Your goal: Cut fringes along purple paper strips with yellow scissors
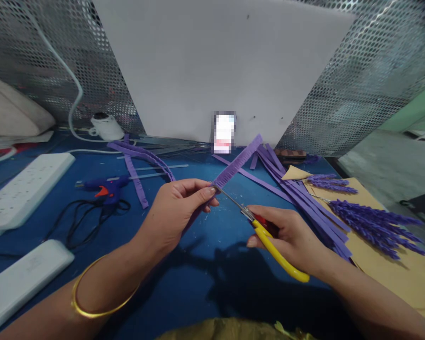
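Observation:
My left hand pinches the lower end of a purple fringed paper strip, which slants up to the right with fine cuts along it. My right hand grips yellow-handled pliers, with some red showing near the fingers. A thin metal wire runs from the tool's metal jaws to the left fingertips; how the jaws hold it is too small to tell. Behind the left hand, more purple strips lie curled. Long flat purple strips lie bundled beyond the right hand.
A blue glue gun with a black cord lies at left, near a white power strip and another white block. Purple flower sprigs rest on brown paper at right. A lit phone leans on the white board.

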`<state>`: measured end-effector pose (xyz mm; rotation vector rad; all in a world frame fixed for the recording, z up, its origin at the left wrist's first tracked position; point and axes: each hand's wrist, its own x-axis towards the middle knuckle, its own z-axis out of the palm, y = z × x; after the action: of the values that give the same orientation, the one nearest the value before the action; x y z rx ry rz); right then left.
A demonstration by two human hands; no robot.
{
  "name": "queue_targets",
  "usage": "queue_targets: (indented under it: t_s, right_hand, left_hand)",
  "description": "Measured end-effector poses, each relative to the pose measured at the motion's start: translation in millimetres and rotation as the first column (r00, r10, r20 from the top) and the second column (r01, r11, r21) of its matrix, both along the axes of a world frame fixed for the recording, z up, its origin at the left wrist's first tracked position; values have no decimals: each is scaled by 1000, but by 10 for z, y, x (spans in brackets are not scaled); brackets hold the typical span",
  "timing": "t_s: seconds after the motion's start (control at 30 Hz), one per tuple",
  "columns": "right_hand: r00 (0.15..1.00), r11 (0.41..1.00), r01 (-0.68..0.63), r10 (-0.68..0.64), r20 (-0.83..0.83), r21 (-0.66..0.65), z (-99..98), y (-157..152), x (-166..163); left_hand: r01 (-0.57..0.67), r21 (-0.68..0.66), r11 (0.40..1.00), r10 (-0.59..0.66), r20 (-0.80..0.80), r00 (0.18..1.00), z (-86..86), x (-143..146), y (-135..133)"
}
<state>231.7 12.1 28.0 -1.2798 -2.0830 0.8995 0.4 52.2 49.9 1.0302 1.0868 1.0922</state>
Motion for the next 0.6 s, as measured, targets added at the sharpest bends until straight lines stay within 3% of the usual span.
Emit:
queue_targets:
  t_s: [0.37,0.6]
  right_hand:
    - [1000,1000,18,-18,-2,17,-12,4,-2]
    - [1000,999,1,-1,-10,-38,-23,7,-15]
  left_hand:
    - [-5,-19,1000,5,1,1000,14,6,-4]
    - [23,13,1000,-23,-11,1000,-4,15,-14]
